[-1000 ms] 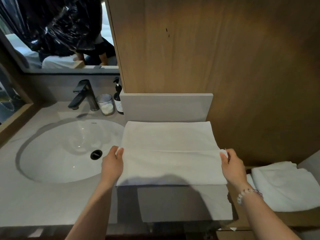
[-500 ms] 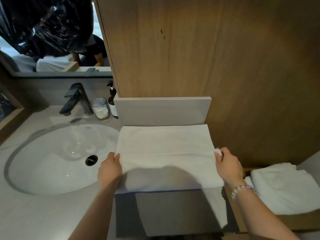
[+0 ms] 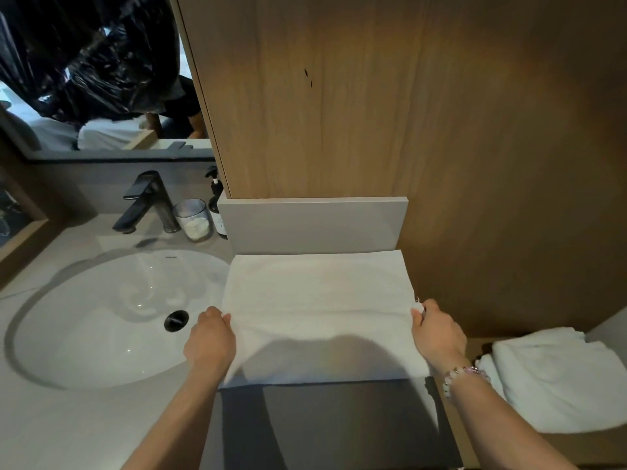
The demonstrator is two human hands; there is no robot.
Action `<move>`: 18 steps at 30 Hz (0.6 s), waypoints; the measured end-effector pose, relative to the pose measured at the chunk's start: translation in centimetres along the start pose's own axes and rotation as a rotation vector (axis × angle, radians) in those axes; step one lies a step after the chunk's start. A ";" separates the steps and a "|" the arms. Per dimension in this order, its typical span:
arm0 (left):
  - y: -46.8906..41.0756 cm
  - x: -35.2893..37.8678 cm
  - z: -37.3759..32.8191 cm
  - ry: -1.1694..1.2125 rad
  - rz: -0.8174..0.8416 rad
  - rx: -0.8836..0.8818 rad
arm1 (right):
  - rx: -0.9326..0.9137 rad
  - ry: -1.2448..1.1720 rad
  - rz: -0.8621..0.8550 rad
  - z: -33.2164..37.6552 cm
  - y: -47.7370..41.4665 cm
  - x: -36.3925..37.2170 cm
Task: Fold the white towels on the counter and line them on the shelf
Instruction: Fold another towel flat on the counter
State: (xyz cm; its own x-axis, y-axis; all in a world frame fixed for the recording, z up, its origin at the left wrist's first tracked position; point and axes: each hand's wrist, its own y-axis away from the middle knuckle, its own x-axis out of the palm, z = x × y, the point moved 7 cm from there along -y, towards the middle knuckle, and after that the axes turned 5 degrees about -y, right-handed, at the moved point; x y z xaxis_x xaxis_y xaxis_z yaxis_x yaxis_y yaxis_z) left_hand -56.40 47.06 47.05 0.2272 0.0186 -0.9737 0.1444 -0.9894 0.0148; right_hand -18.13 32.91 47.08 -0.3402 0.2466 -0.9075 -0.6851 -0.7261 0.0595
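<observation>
A white towel (image 3: 319, 300) lies spread on the grey counter (image 3: 332, 422), its far edge against the low grey backsplash. My left hand (image 3: 210, 337) pinches the towel's left edge. My right hand (image 3: 437, 334), with a bead bracelet on its wrist, pinches the right edge. Both hands hold a fold line across the towel's middle. A second white towel (image 3: 556, 378), folded, rests on the lower wooden shelf (image 3: 573, 446) to the right.
A white oval sink (image 3: 101, 320) with a black drain sits left of the towel. Behind it stand a dark faucet (image 3: 146, 201), a glass candle (image 3: 194, 219) and a dark pump bottle (image 3: 216, 208). A tall wooden panel (image 3: 390, 103) rises behind the counter.
Both hands stay on the towel's side edges; the towel's middle has bunched slightly between them. The view has shifted a little, mostly downward and to the right.
</observation>
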 end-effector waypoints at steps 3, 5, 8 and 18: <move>1.5 -1.8 -3.0 -0.003 -0.218 0.168 | -0.124 -0.024 -0.152 2.6 0.4 -1.3; 4.2 -1.7 -6.8 -0.049 -0.278 0.391 | -0.312 -0.037 -0.162 6.5 2.0 -0.1; 9.0 1.9 -11.1 -0.096 -0.069 0.667 | -0.676 0.079 -0.073 12.0 6.7 4.5; 8.7 5.1 -9.4 -0.178 0.181 0.655 | -0.693 0.077 0.207 10.4 7.4 7.6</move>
State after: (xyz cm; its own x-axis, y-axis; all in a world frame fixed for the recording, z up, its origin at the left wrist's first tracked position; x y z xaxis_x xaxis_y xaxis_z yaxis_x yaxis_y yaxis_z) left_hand -44.87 39.87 44.32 0.0238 -0.1227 -0.9922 -0.5031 -0.8591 0.0942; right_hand -32.46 36.05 44.95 -0.3545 0.0326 -0.9345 -0.0374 -0.9991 -0.0207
